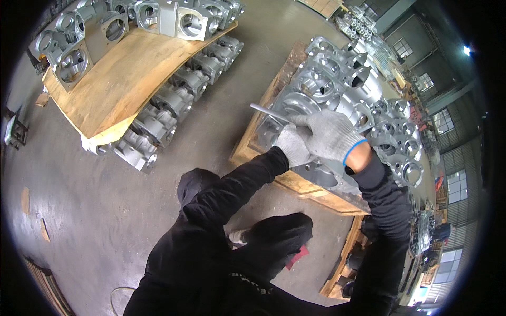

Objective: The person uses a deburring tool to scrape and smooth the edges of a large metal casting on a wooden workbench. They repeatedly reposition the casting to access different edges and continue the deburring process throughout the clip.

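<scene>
My right hand (334, 136), in a grey knit glove with a blue cuff edge, is closed on a slim grey rod-like tool (269, 111). The tool points left, and its exact kind does not show. Close against the right hand, partly under it, is my left hand (293, 146) in a similar glove. Its fingers look bunched, and whatever they grip is hidden. Both hands are over silver metal castings (316, 81) with round openings, packed on a wooden pallet (300, 188). A flat-faced casting (269, 131) lies just left of the hands.
At the left, a bent plywood sheet (121, 79) lies over more castings (171, 100), with others standing on top. A concrete floor aisle (221, 126) runs between the stacks. Another wooden pallet (337, 271) is at the lower right. Wood scraps (45, 230) lie on the floor.
</scene>
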A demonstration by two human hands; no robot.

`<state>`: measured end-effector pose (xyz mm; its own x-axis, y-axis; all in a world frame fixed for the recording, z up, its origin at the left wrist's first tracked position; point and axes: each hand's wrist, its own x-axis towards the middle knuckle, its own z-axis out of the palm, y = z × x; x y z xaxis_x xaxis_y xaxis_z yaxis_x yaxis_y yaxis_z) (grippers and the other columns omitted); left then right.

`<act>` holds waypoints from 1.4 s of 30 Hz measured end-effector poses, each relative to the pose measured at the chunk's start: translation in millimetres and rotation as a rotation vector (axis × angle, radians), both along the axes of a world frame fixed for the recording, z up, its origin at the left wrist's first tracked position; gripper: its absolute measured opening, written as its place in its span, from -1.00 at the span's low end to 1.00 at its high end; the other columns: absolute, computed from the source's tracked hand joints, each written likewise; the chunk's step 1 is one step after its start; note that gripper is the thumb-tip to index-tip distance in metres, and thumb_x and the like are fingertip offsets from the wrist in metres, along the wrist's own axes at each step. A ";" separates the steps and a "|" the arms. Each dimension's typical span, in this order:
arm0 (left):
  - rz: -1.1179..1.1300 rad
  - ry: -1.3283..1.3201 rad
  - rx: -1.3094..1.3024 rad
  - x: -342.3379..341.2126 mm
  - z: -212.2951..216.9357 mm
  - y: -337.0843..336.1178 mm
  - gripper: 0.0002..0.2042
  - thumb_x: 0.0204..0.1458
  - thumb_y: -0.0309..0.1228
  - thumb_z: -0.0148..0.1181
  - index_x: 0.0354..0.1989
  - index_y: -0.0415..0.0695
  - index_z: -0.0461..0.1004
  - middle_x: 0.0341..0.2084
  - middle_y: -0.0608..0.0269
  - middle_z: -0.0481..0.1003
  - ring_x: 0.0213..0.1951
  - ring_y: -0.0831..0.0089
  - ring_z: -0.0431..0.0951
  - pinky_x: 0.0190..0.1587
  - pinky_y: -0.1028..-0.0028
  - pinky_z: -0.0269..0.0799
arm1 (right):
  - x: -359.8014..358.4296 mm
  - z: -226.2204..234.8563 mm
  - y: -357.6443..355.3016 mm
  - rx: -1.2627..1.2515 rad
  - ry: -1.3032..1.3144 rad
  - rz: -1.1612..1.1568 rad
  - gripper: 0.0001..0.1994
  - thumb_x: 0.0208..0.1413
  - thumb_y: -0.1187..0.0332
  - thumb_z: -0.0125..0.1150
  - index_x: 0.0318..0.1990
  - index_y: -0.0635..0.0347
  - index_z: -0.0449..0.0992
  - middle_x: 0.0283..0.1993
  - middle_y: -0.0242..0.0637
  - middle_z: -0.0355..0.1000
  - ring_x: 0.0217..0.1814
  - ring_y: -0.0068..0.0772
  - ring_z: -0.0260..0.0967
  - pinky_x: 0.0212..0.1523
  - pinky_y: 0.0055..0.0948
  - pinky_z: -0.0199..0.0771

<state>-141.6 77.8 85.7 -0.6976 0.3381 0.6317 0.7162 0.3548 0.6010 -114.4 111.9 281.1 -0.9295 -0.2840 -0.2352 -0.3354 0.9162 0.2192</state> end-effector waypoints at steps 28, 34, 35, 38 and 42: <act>-0.147 0.426 -0.016 45.2 12.8 -148.2 -0.55 -0.21 -0.49 0.27 -0.01 -0.21 0.57 -0.12 0.03 0.56 0.04 0.03 0.57 0.18 0.07 0.47 | 98.9 -139.8 18.7 -0.818 0.047 -0.143 -0.60 0.36 0.18 0.07 0.25 0.11 0.52 -0.37 -0.02 0.59 -0.37 -0.10 0.61 -0.30 -0.23 0.60; -0.186 0.226 -0.505 -52.5 75.4 -98.9 -0.68 0.25 -0.23 0.06 0.01 -0.18 0.54 -0.06 -0.03 0.56 0.10 0.02 0.53 0.27 0.13 0.35 | 59.3 -267.4 -31.2 -2.388 -0.642 -1.009 -0.64 0.44 0.10 0.07 -0.01 0.26 0.53 -0.41 -0.46 0.41 -0.49 -0.64 0.34 -0.53 -0.61 0.34; -0.225 0.149 -0.655 -58.7 76.2 -90.9 -0.64 0.29 -0.20 0.00 0.07 -0.17 0.53 -0.03 -0.07 0.55 0.14 0.01 0.51 0.30 0.13 0.32 | 51.5 -271.2 -39.4 -2.603 -0.693 -0.887 -0.65 0.44 0.09 0.08 0.00 0.26 0.51 -0.41 -0.48 0.40 -0.51 -0.66 0.31 -0.55 -0.64 0.31; -0.158 0.216 -0.706 -68.8 69.3 -81.4 -0.56 0.35 -0.11 -0.13 0.11 -0.14 0.56 0.16 -0.04 0.51 0.29 0.01 0.42 0.46 0.16 0.13 | 44.9 -259.1 -61.1 -3.015 -0.772 -0.593 -0.64 0.43 0.08 0.09 0.03 0.24 0.46 -0.42 -0.56 0.29 -0.61 -0.70 0.15 -0.68 -0.66 0.18; -0.203 0.234 -0.720 -71.4 55.9 -83.1 -0.57 0.34 -0.14 -0.12 0.07 -0.15 0.58 0.14 -0.03 0.54 0.31 0.01 0.41 0.49 0.15 0.09 | 74.5 -227.5 -75.9 -2.983 -0.888 -1.034 -0.68 0.44 0.08 0.05 0.04 0.15 0.47 -0.51 -0.63 0.11 -0.66 -0.76 0.01 -0.73 -0.67 0.05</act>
